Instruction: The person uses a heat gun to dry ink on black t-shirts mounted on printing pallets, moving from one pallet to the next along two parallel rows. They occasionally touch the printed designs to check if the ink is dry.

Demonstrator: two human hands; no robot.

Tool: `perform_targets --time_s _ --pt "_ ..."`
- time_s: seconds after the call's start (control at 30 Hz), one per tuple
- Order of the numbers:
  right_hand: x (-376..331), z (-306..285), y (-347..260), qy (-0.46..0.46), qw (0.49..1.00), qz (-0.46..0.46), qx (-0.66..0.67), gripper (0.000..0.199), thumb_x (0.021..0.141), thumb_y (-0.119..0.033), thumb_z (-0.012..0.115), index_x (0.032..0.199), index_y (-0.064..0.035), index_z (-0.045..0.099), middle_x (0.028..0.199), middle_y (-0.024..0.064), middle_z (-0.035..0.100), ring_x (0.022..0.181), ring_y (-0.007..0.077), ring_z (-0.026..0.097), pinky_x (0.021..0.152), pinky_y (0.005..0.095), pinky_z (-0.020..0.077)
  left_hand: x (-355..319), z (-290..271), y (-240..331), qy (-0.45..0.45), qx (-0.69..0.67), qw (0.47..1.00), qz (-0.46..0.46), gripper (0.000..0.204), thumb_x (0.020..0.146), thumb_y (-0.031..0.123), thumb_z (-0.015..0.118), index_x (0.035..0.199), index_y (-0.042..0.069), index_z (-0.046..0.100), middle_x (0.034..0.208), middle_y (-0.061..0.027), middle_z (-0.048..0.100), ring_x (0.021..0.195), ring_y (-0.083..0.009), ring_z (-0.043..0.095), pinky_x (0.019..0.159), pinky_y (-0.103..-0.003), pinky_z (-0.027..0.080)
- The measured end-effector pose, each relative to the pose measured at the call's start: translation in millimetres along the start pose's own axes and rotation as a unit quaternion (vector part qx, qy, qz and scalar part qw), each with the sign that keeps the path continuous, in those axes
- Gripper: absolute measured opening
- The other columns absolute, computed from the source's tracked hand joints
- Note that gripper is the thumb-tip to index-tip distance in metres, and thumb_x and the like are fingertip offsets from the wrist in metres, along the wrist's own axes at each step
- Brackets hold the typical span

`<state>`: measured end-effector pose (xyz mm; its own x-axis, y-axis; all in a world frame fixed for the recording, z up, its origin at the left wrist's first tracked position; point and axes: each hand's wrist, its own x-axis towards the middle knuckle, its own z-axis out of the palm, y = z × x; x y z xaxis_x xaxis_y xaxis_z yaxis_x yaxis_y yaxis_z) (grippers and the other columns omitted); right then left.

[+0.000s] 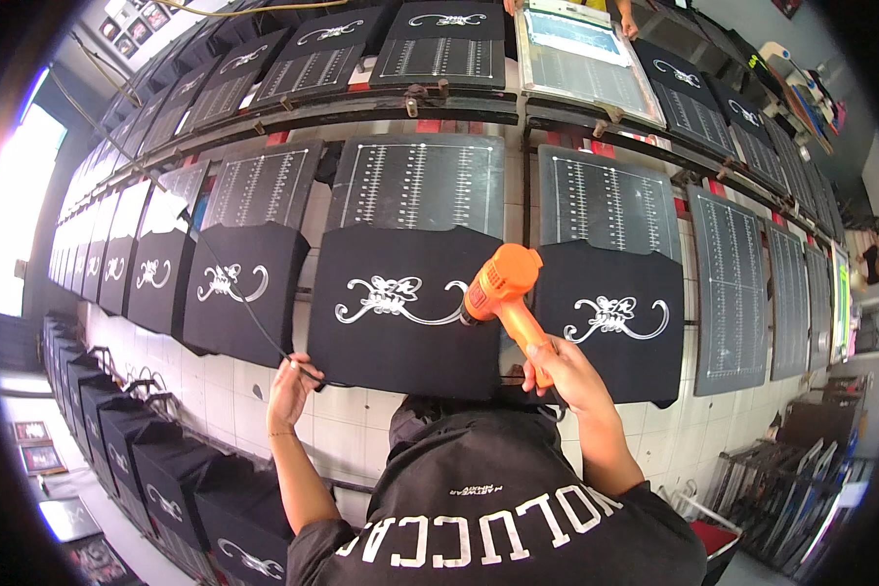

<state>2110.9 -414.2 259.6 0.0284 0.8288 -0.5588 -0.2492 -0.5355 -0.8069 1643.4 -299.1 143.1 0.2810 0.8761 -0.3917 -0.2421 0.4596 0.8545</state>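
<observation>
My right hand (574, 375) is closed around the handle of an orange heat gun (518, 317). Its dark nozzle is over the right end of a white scroll-and-flower print (394, 297) on a black fabric piece (400, 354), which lies flat on a board in front of me. My left hand (289, 391), by that fabric's left edge, pinches a thin black cord (254, 317) that runs up and to the left. To the right of the heat gun lies another black piece (610, 366) with the same white print. Whether nozzle and fabric touch, I cannot tell.
Dark boards with white ruler-like marks (415, 181) stand in long rows. Printed black pieces (234, 278) continue leftward and along a row (166, 469) behind me. Across the rail (459, 105), another person's hands (627, 24) hold a printing screen frame (596, 93). A rack (791, 508) stands at lower right.
</observation>
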Motion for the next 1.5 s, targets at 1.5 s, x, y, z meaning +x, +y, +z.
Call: perform_targets --time_s 1.5 --pt "67 151 -6 0.248 0.968 -0.044 -0.018 0.030 0.094 -0.028 0.062 0.104 0.0002 0.061 0.069 0.0008 0.059 0.057 0.0088 0.058 0.050 0.0212 0.0435 131 -233 40 0.432 0.553 0.705 0.105 0.026 0.099 0.022 0.046 0.096 -0.002 0.055 0.080 -0.0177 0.060 0.074 -0.0343 0.059 0.069 -0.044 0.046"
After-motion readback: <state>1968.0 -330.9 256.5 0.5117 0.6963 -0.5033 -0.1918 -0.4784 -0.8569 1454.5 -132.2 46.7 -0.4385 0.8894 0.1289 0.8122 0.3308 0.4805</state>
